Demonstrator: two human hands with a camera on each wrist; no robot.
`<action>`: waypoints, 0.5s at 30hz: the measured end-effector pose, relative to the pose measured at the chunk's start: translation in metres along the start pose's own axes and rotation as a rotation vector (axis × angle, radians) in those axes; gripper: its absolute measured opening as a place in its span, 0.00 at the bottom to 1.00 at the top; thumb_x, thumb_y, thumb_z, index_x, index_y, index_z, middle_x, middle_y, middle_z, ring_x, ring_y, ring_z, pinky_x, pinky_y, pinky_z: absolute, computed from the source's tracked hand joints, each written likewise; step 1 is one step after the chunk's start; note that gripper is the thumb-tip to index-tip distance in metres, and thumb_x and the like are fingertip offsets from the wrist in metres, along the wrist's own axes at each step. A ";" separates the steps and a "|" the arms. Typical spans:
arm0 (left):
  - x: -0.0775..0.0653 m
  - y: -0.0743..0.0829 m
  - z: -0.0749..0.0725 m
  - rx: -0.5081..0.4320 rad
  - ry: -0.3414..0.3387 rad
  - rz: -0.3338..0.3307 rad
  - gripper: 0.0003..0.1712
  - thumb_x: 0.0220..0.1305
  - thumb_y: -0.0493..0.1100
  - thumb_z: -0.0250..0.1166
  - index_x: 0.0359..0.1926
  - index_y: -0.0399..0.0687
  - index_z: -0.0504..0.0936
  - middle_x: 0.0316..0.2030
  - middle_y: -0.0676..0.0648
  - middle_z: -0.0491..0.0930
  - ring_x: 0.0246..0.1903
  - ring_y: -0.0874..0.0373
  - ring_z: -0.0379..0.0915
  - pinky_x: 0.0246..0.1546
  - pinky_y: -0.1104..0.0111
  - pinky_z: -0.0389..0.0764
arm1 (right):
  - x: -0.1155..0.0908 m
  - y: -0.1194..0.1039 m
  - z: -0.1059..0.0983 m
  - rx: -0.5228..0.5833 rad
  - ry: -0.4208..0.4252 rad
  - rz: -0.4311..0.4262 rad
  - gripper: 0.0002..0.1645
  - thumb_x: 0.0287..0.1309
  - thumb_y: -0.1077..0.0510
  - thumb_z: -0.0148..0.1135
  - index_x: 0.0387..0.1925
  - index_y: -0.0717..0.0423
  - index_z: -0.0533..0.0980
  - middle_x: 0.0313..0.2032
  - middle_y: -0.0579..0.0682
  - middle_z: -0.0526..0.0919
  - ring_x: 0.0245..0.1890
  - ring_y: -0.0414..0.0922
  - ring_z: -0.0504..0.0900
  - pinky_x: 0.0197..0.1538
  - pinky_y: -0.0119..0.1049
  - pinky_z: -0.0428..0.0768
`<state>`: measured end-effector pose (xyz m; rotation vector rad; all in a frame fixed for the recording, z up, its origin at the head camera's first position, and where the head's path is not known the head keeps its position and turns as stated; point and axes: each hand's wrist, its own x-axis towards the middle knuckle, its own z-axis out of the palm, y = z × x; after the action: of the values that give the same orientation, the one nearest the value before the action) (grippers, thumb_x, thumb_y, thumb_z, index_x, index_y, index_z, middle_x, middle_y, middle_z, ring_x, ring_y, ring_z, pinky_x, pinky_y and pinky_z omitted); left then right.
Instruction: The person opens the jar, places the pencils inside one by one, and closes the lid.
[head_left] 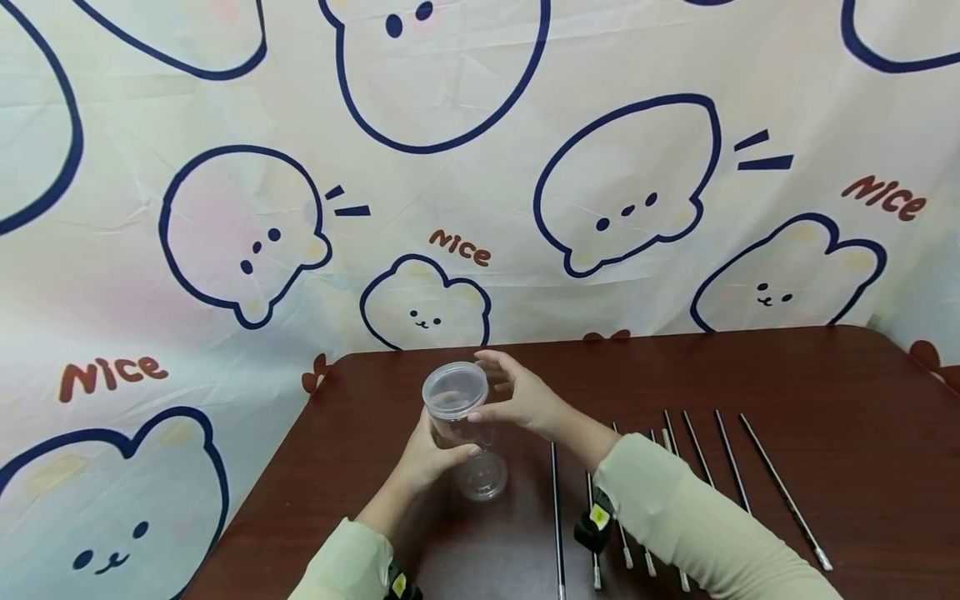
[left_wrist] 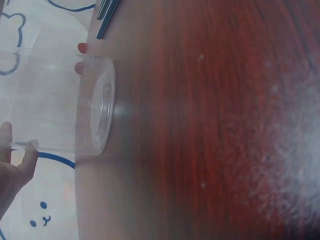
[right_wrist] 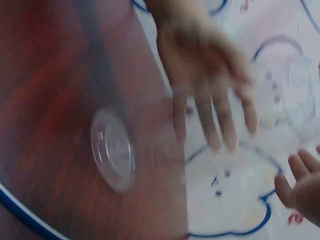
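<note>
A clear plastic jar (head_left: 482, 477) with a translucent lid (head_left: 455, 388) is in front of me, over the left part of the table. My left hand (head_left: 429, 454) grips its side, thumb across the front. In the left wrist view, the jar's round base (left_wrist: 103, 107) shows, with a few fingertips along one side. My right hand (head_left: 528, 400) is beside the lid, its fingers spread and its thumb tip right at the rim. The right wrist view is blurred; the jar's base (right_wrist: 112, 150) shows there, and fingers (right_wrist: 302, 175) stand apart at the right edge.
Several thin paintbrushes (head_left: 783, 487) lie side by side on the dark red-brown table (head_left: 885, 433), some partly under my right sleeve (head_left: 675, 492). Behind the table hangs a pale cloth (head_left: 517, 283) printed with cartoon bears.
</note>
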<state>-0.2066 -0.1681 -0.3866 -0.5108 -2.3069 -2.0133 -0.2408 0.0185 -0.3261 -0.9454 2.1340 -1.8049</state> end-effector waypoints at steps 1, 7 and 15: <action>0.000 0.000 0.000 -0.002 -0.003 0.000 0.50 0.41 0.38 0.69 0.61 0.50 0.47 0.55 0.44 0.58 0.51 0.51 0.61 0.47 0.62 0.65 | -0.003 -0.001 0.004 -0.031 0.038 -0.014 0.46 0.38 0.55 0.69 0.59 0.54 0.57 0.54 0.50 0.64 0.50 0.49 0.65 0.48 0.48 0.65; 0.000 -0.001 0.000 -0.052 -0.031 0.006 0.50 0.42 0.37 0.69 0.61 0.49 0.46 0.55 0.42 0.58 0.46 0.50 0.66 0.43 0.63 0.69 | -0.011 -0.006 0.021 -0.141 0.199 -0.067 0.46 0.35 0.52 0.71 0.57 0.58 0.60 0.51 0.48 0.65 0.48 0.46 0.65 0.47 0.44 0.65; 0.001 -0.002 0.000 -0.090 -0.051 0.018 0.50 0.43 0.36 0.68 0.61 0.50 0.44 0.56 0.42 0.56 0.49 0.50 0.64 0.43 0.63 0.69 | -0.004 -0.007 0.026 -0.112 0.200 -0.023 0.46 0.35 0.51 0.70 0.58 0.55 0.60 0.50 0.49 0.66 0.44 0.45 0.67 0.41 0.40 0.69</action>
<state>-0.2077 -0.1682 -0.3882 -0.5922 -2.2383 -2.1283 -0.2216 -0.0008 -0.3271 -0.8477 2.3746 -1.8799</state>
